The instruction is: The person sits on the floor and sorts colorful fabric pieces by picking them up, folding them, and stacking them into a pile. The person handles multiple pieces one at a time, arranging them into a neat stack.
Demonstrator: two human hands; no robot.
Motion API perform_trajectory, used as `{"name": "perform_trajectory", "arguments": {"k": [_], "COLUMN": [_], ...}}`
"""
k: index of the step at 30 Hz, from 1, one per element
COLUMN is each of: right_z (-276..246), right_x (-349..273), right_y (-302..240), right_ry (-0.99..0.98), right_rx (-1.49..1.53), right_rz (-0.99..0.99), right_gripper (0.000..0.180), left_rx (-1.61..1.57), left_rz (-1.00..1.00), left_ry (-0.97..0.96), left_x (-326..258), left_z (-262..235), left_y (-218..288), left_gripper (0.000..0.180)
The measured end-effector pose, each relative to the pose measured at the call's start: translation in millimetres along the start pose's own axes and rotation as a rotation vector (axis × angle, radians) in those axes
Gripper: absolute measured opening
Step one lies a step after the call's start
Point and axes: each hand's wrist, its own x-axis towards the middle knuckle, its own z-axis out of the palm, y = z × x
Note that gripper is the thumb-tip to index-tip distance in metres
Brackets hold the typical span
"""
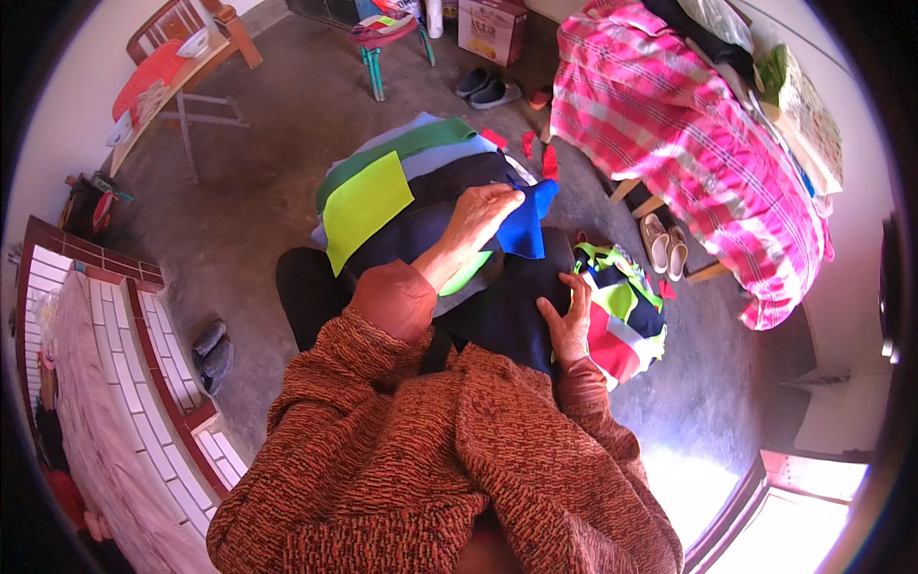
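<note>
My left hand (476,218) is closed in a pinch on a bright blue piece of cloth (522,230), held in front of my knees. Under and beyond it lies a pile of fabric: a lime-yellow piece (368,203), a dark green strip (426,142), a light blue piece (467,153) and a dark piece (435,187). My right hand (571,323) rests open on my dark trouser leg, its thumb apart from the fingers. Right beside it sits a heap of mixed scraps (620,349) in red, lime, white and dark colours. A lime-green scrap (467,275) shows under my left forearm.
Small red scraps (549,163) lie on the floor past the pile. A bed or bench with a pink checked cover (669,124) stands at the right, shoes (656,244) beside it. Further off are a green-legged stool (375,72), a carton (491,31) and a wooden table (182,77). Grey slippers (212,354) lie left.
</note>
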Motion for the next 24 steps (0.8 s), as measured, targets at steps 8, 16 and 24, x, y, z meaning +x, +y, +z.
{"name": "perform_trajectory", "arguments": {"k": [8,16,24], "right_z": [1,1,0], "right_x": [2,0,0], "right_y": [-4,-3,-10], "right_ry": [0.0,0.012,0.002], "right_rx": [-0.022,-0.026,-0.056], "right_rz": [0.009,0.007,0.002], "right_gripper": [0.052,0.05,0.047], "left_rx": [0.54,0.202,0.204], "left_rz": [0.403,0.336,0.138], "left_ry": [0.142,0.123,0.614], "left_x": [4,39,56], "left_z": [-11,-39,-103], "left_y": [20,21,-31], "left_gripper": [0.032,0.021,0.014]}}
